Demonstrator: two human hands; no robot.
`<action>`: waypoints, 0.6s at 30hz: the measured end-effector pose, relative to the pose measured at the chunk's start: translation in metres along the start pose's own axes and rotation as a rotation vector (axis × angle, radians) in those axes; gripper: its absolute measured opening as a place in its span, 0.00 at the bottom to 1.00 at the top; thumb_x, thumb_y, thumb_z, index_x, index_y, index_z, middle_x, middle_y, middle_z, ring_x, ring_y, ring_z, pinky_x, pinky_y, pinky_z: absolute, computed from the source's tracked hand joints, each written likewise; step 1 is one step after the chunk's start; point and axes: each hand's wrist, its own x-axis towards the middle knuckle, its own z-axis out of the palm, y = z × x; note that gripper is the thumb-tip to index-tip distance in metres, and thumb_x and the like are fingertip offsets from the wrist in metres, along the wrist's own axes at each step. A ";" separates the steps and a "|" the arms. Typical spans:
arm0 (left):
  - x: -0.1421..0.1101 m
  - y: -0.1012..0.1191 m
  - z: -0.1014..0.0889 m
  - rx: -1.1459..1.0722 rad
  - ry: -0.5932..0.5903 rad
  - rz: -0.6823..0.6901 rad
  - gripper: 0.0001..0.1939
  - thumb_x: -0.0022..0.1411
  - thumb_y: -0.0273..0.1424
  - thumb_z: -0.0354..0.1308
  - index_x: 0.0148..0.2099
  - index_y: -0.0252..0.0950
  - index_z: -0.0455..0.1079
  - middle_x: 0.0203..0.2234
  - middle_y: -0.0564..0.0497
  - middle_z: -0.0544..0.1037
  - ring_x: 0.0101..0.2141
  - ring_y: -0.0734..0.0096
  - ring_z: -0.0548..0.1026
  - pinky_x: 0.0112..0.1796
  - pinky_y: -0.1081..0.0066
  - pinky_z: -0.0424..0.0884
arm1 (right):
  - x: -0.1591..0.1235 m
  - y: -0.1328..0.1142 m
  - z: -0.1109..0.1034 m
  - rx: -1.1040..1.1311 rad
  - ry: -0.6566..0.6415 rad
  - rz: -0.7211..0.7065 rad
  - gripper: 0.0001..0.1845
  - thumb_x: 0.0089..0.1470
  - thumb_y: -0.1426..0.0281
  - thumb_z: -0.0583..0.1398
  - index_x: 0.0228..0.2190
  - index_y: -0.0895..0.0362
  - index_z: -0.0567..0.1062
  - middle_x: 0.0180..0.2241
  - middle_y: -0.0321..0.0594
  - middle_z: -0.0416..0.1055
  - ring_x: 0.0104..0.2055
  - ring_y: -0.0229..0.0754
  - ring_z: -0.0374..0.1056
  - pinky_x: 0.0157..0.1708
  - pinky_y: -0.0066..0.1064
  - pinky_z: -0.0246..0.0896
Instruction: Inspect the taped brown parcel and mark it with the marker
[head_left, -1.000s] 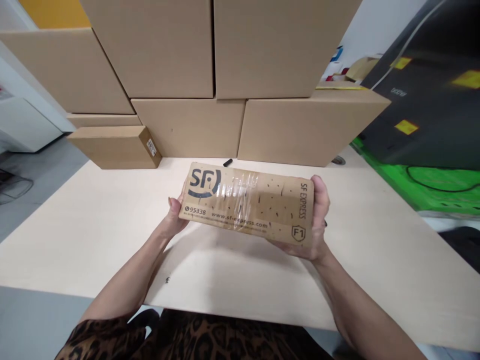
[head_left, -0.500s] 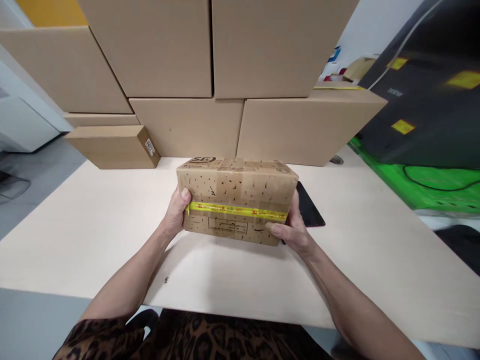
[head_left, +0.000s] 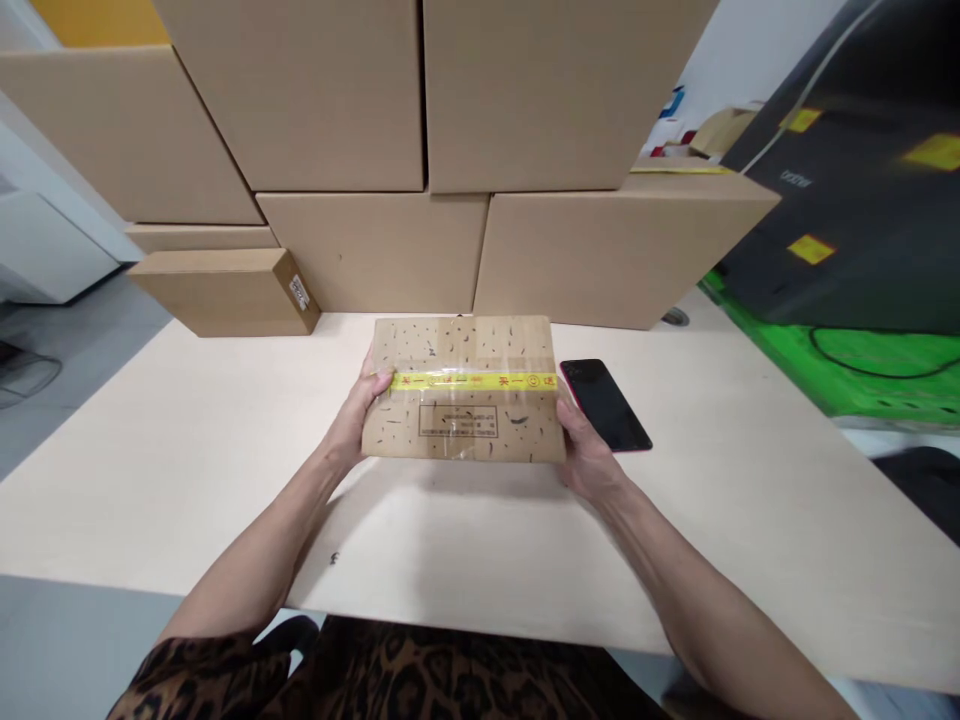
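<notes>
A small cardboard parcel (head_left: pixel 465 420) with black flecks, a strip of yellow tape across it and a printed rectangle faces up toward me, held just above the pale table (head_left: pixel 187 470). My left hand (head_left: pixel 354 415) grips its left end, thumb on the upper face by the tape. My right hand (head_left: pixel 585 450) grips its right end, fingers wrapped under the edge. A black phone (head_left: pixel 606 405) lies on the table just right of the parcel.
Large plain cardboard boxes (head_left: pixel 375 250) are stacked along the table's far edge. A smaller flat box (head_left: pixel 217 290) with a label lies at the back left. A black and green machine (head_left: pixel 847 250) stands on the right.
I have rolled the parcel: the printed logo face turned away and the face with the yellow tape came up. The phone, hidden before, now shows beside it.
</notes>
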 end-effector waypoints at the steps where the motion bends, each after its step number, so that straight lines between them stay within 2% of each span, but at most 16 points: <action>1: 0.002 0.000 -0.003 -0.009 0.005 -0.039 0.42 0.55 0.48 0.73 0.66 0.33 0.73 0.49 0.41 0.88 0.52 0.42 0.85 0.52 0.55 0.84 | 0.000 0.001 0.000 -0.002 0.004 0.000 0.39 0.56 0.42 0.69 0.64 0.39 0.72 0.69 0.39 0.74 0.73 0.60 0.67 0.67 0.60 0.69; 4: 0.005 -0.003 -0.010 -0.030 -0.031 -0.153 0.40 0.61 0.53 0.68 0.66 0.31 0.73 0.47 0.38 0.88 0.52 0.42 0.86 0.52 0.54 0.84 | -0.001 -0.001 -0.001 0.011 0.055 -0.006 0.38 0.55 0.40 0.69 0.62 0.38 0.74 0.67 0.36 0.76 0.73 0.59 0.67 0.67 0.59 0.70; 8: 0.005 -0.008 -0.014 -0.063 -0.217 -0.240 0.46 0.69 0.66 0.54 0.69 0.31 0.71 0.54 0.34 0.86 0.59 0.42 0.82 0.61 0.50 0.78 | -0.001 -0.017 0.001 0.023 0.122 -0.050 0.32 0.52 0.41 0.70 0.55 0.38 0.80 0.62 0.33 0.80 0.72 0.59 0.68 0.66 0.57 0.72; 10: 0.004 -0.008 -0.014 -0.062 -0.266 -0.245 0.48 0.70 0.68 0.48 0.71 0.34 0.69 0.58 0.35 0.84 0.63 0.42 0.79 0.65 0.50 0.74 | 0.001 -0.025 0.003 0.048 0.152 -0.065 0.29 0.51 0.42 0.70 0.50 0.40 0.83 0.58 0.34 0.83 0.70 0.59 0.70 0.64 0.58 0.73; 12: 0.003 -0.006 -0.011 -0.031 -0.253 -0.223 0.44 0.72 0.66 0.48 0.72 0.38 0.68 0.62 0.39 0.83 0.66 0.45 0.77 0.69 0.51 0.70 | 0.001 -0.030 0.006 0.078 0.164 -0.060 0.27 0.48 0.42 0.71 0.46 0.42 0.84 0.53 0.35 0.86 0.68 0.60 0.73 0.62 0.58 0.74; 15: 0.002 -0.004 -0.005 0.027 -0.188 -0.159 0.37 0.74 0.60 0.53 0.73 0.43 0.68 0.65 0.45 0.80 0.69 0.49 0.74 0.71 0.54 0.66 | 0.002 -0.031 0.010 0.114 0.173 -0.050 0.25 0.46 0.43 0.72 0.40 0.44 0.85 0.47 0.36 0.87 0.64 0.61 0.76 0.59 0.57 0.77; 18: 0.001 -0.006 -0.001 0.060 -0.170 -0.110 0.36 0.72 0.59 0.58 0.72 0.44 0.69 0.67 0.46 0.79 0.70 0.49 0.72 0.73 0.54 0.63 | 0.001 -0.026 0.007 0.177 0.235 -0.055 0.21 0.48 0.44 0.71 0.37 0.44 0.84 0.42 0.36 0.88 0.61 0.61 0.79 0.56 0.56 0.79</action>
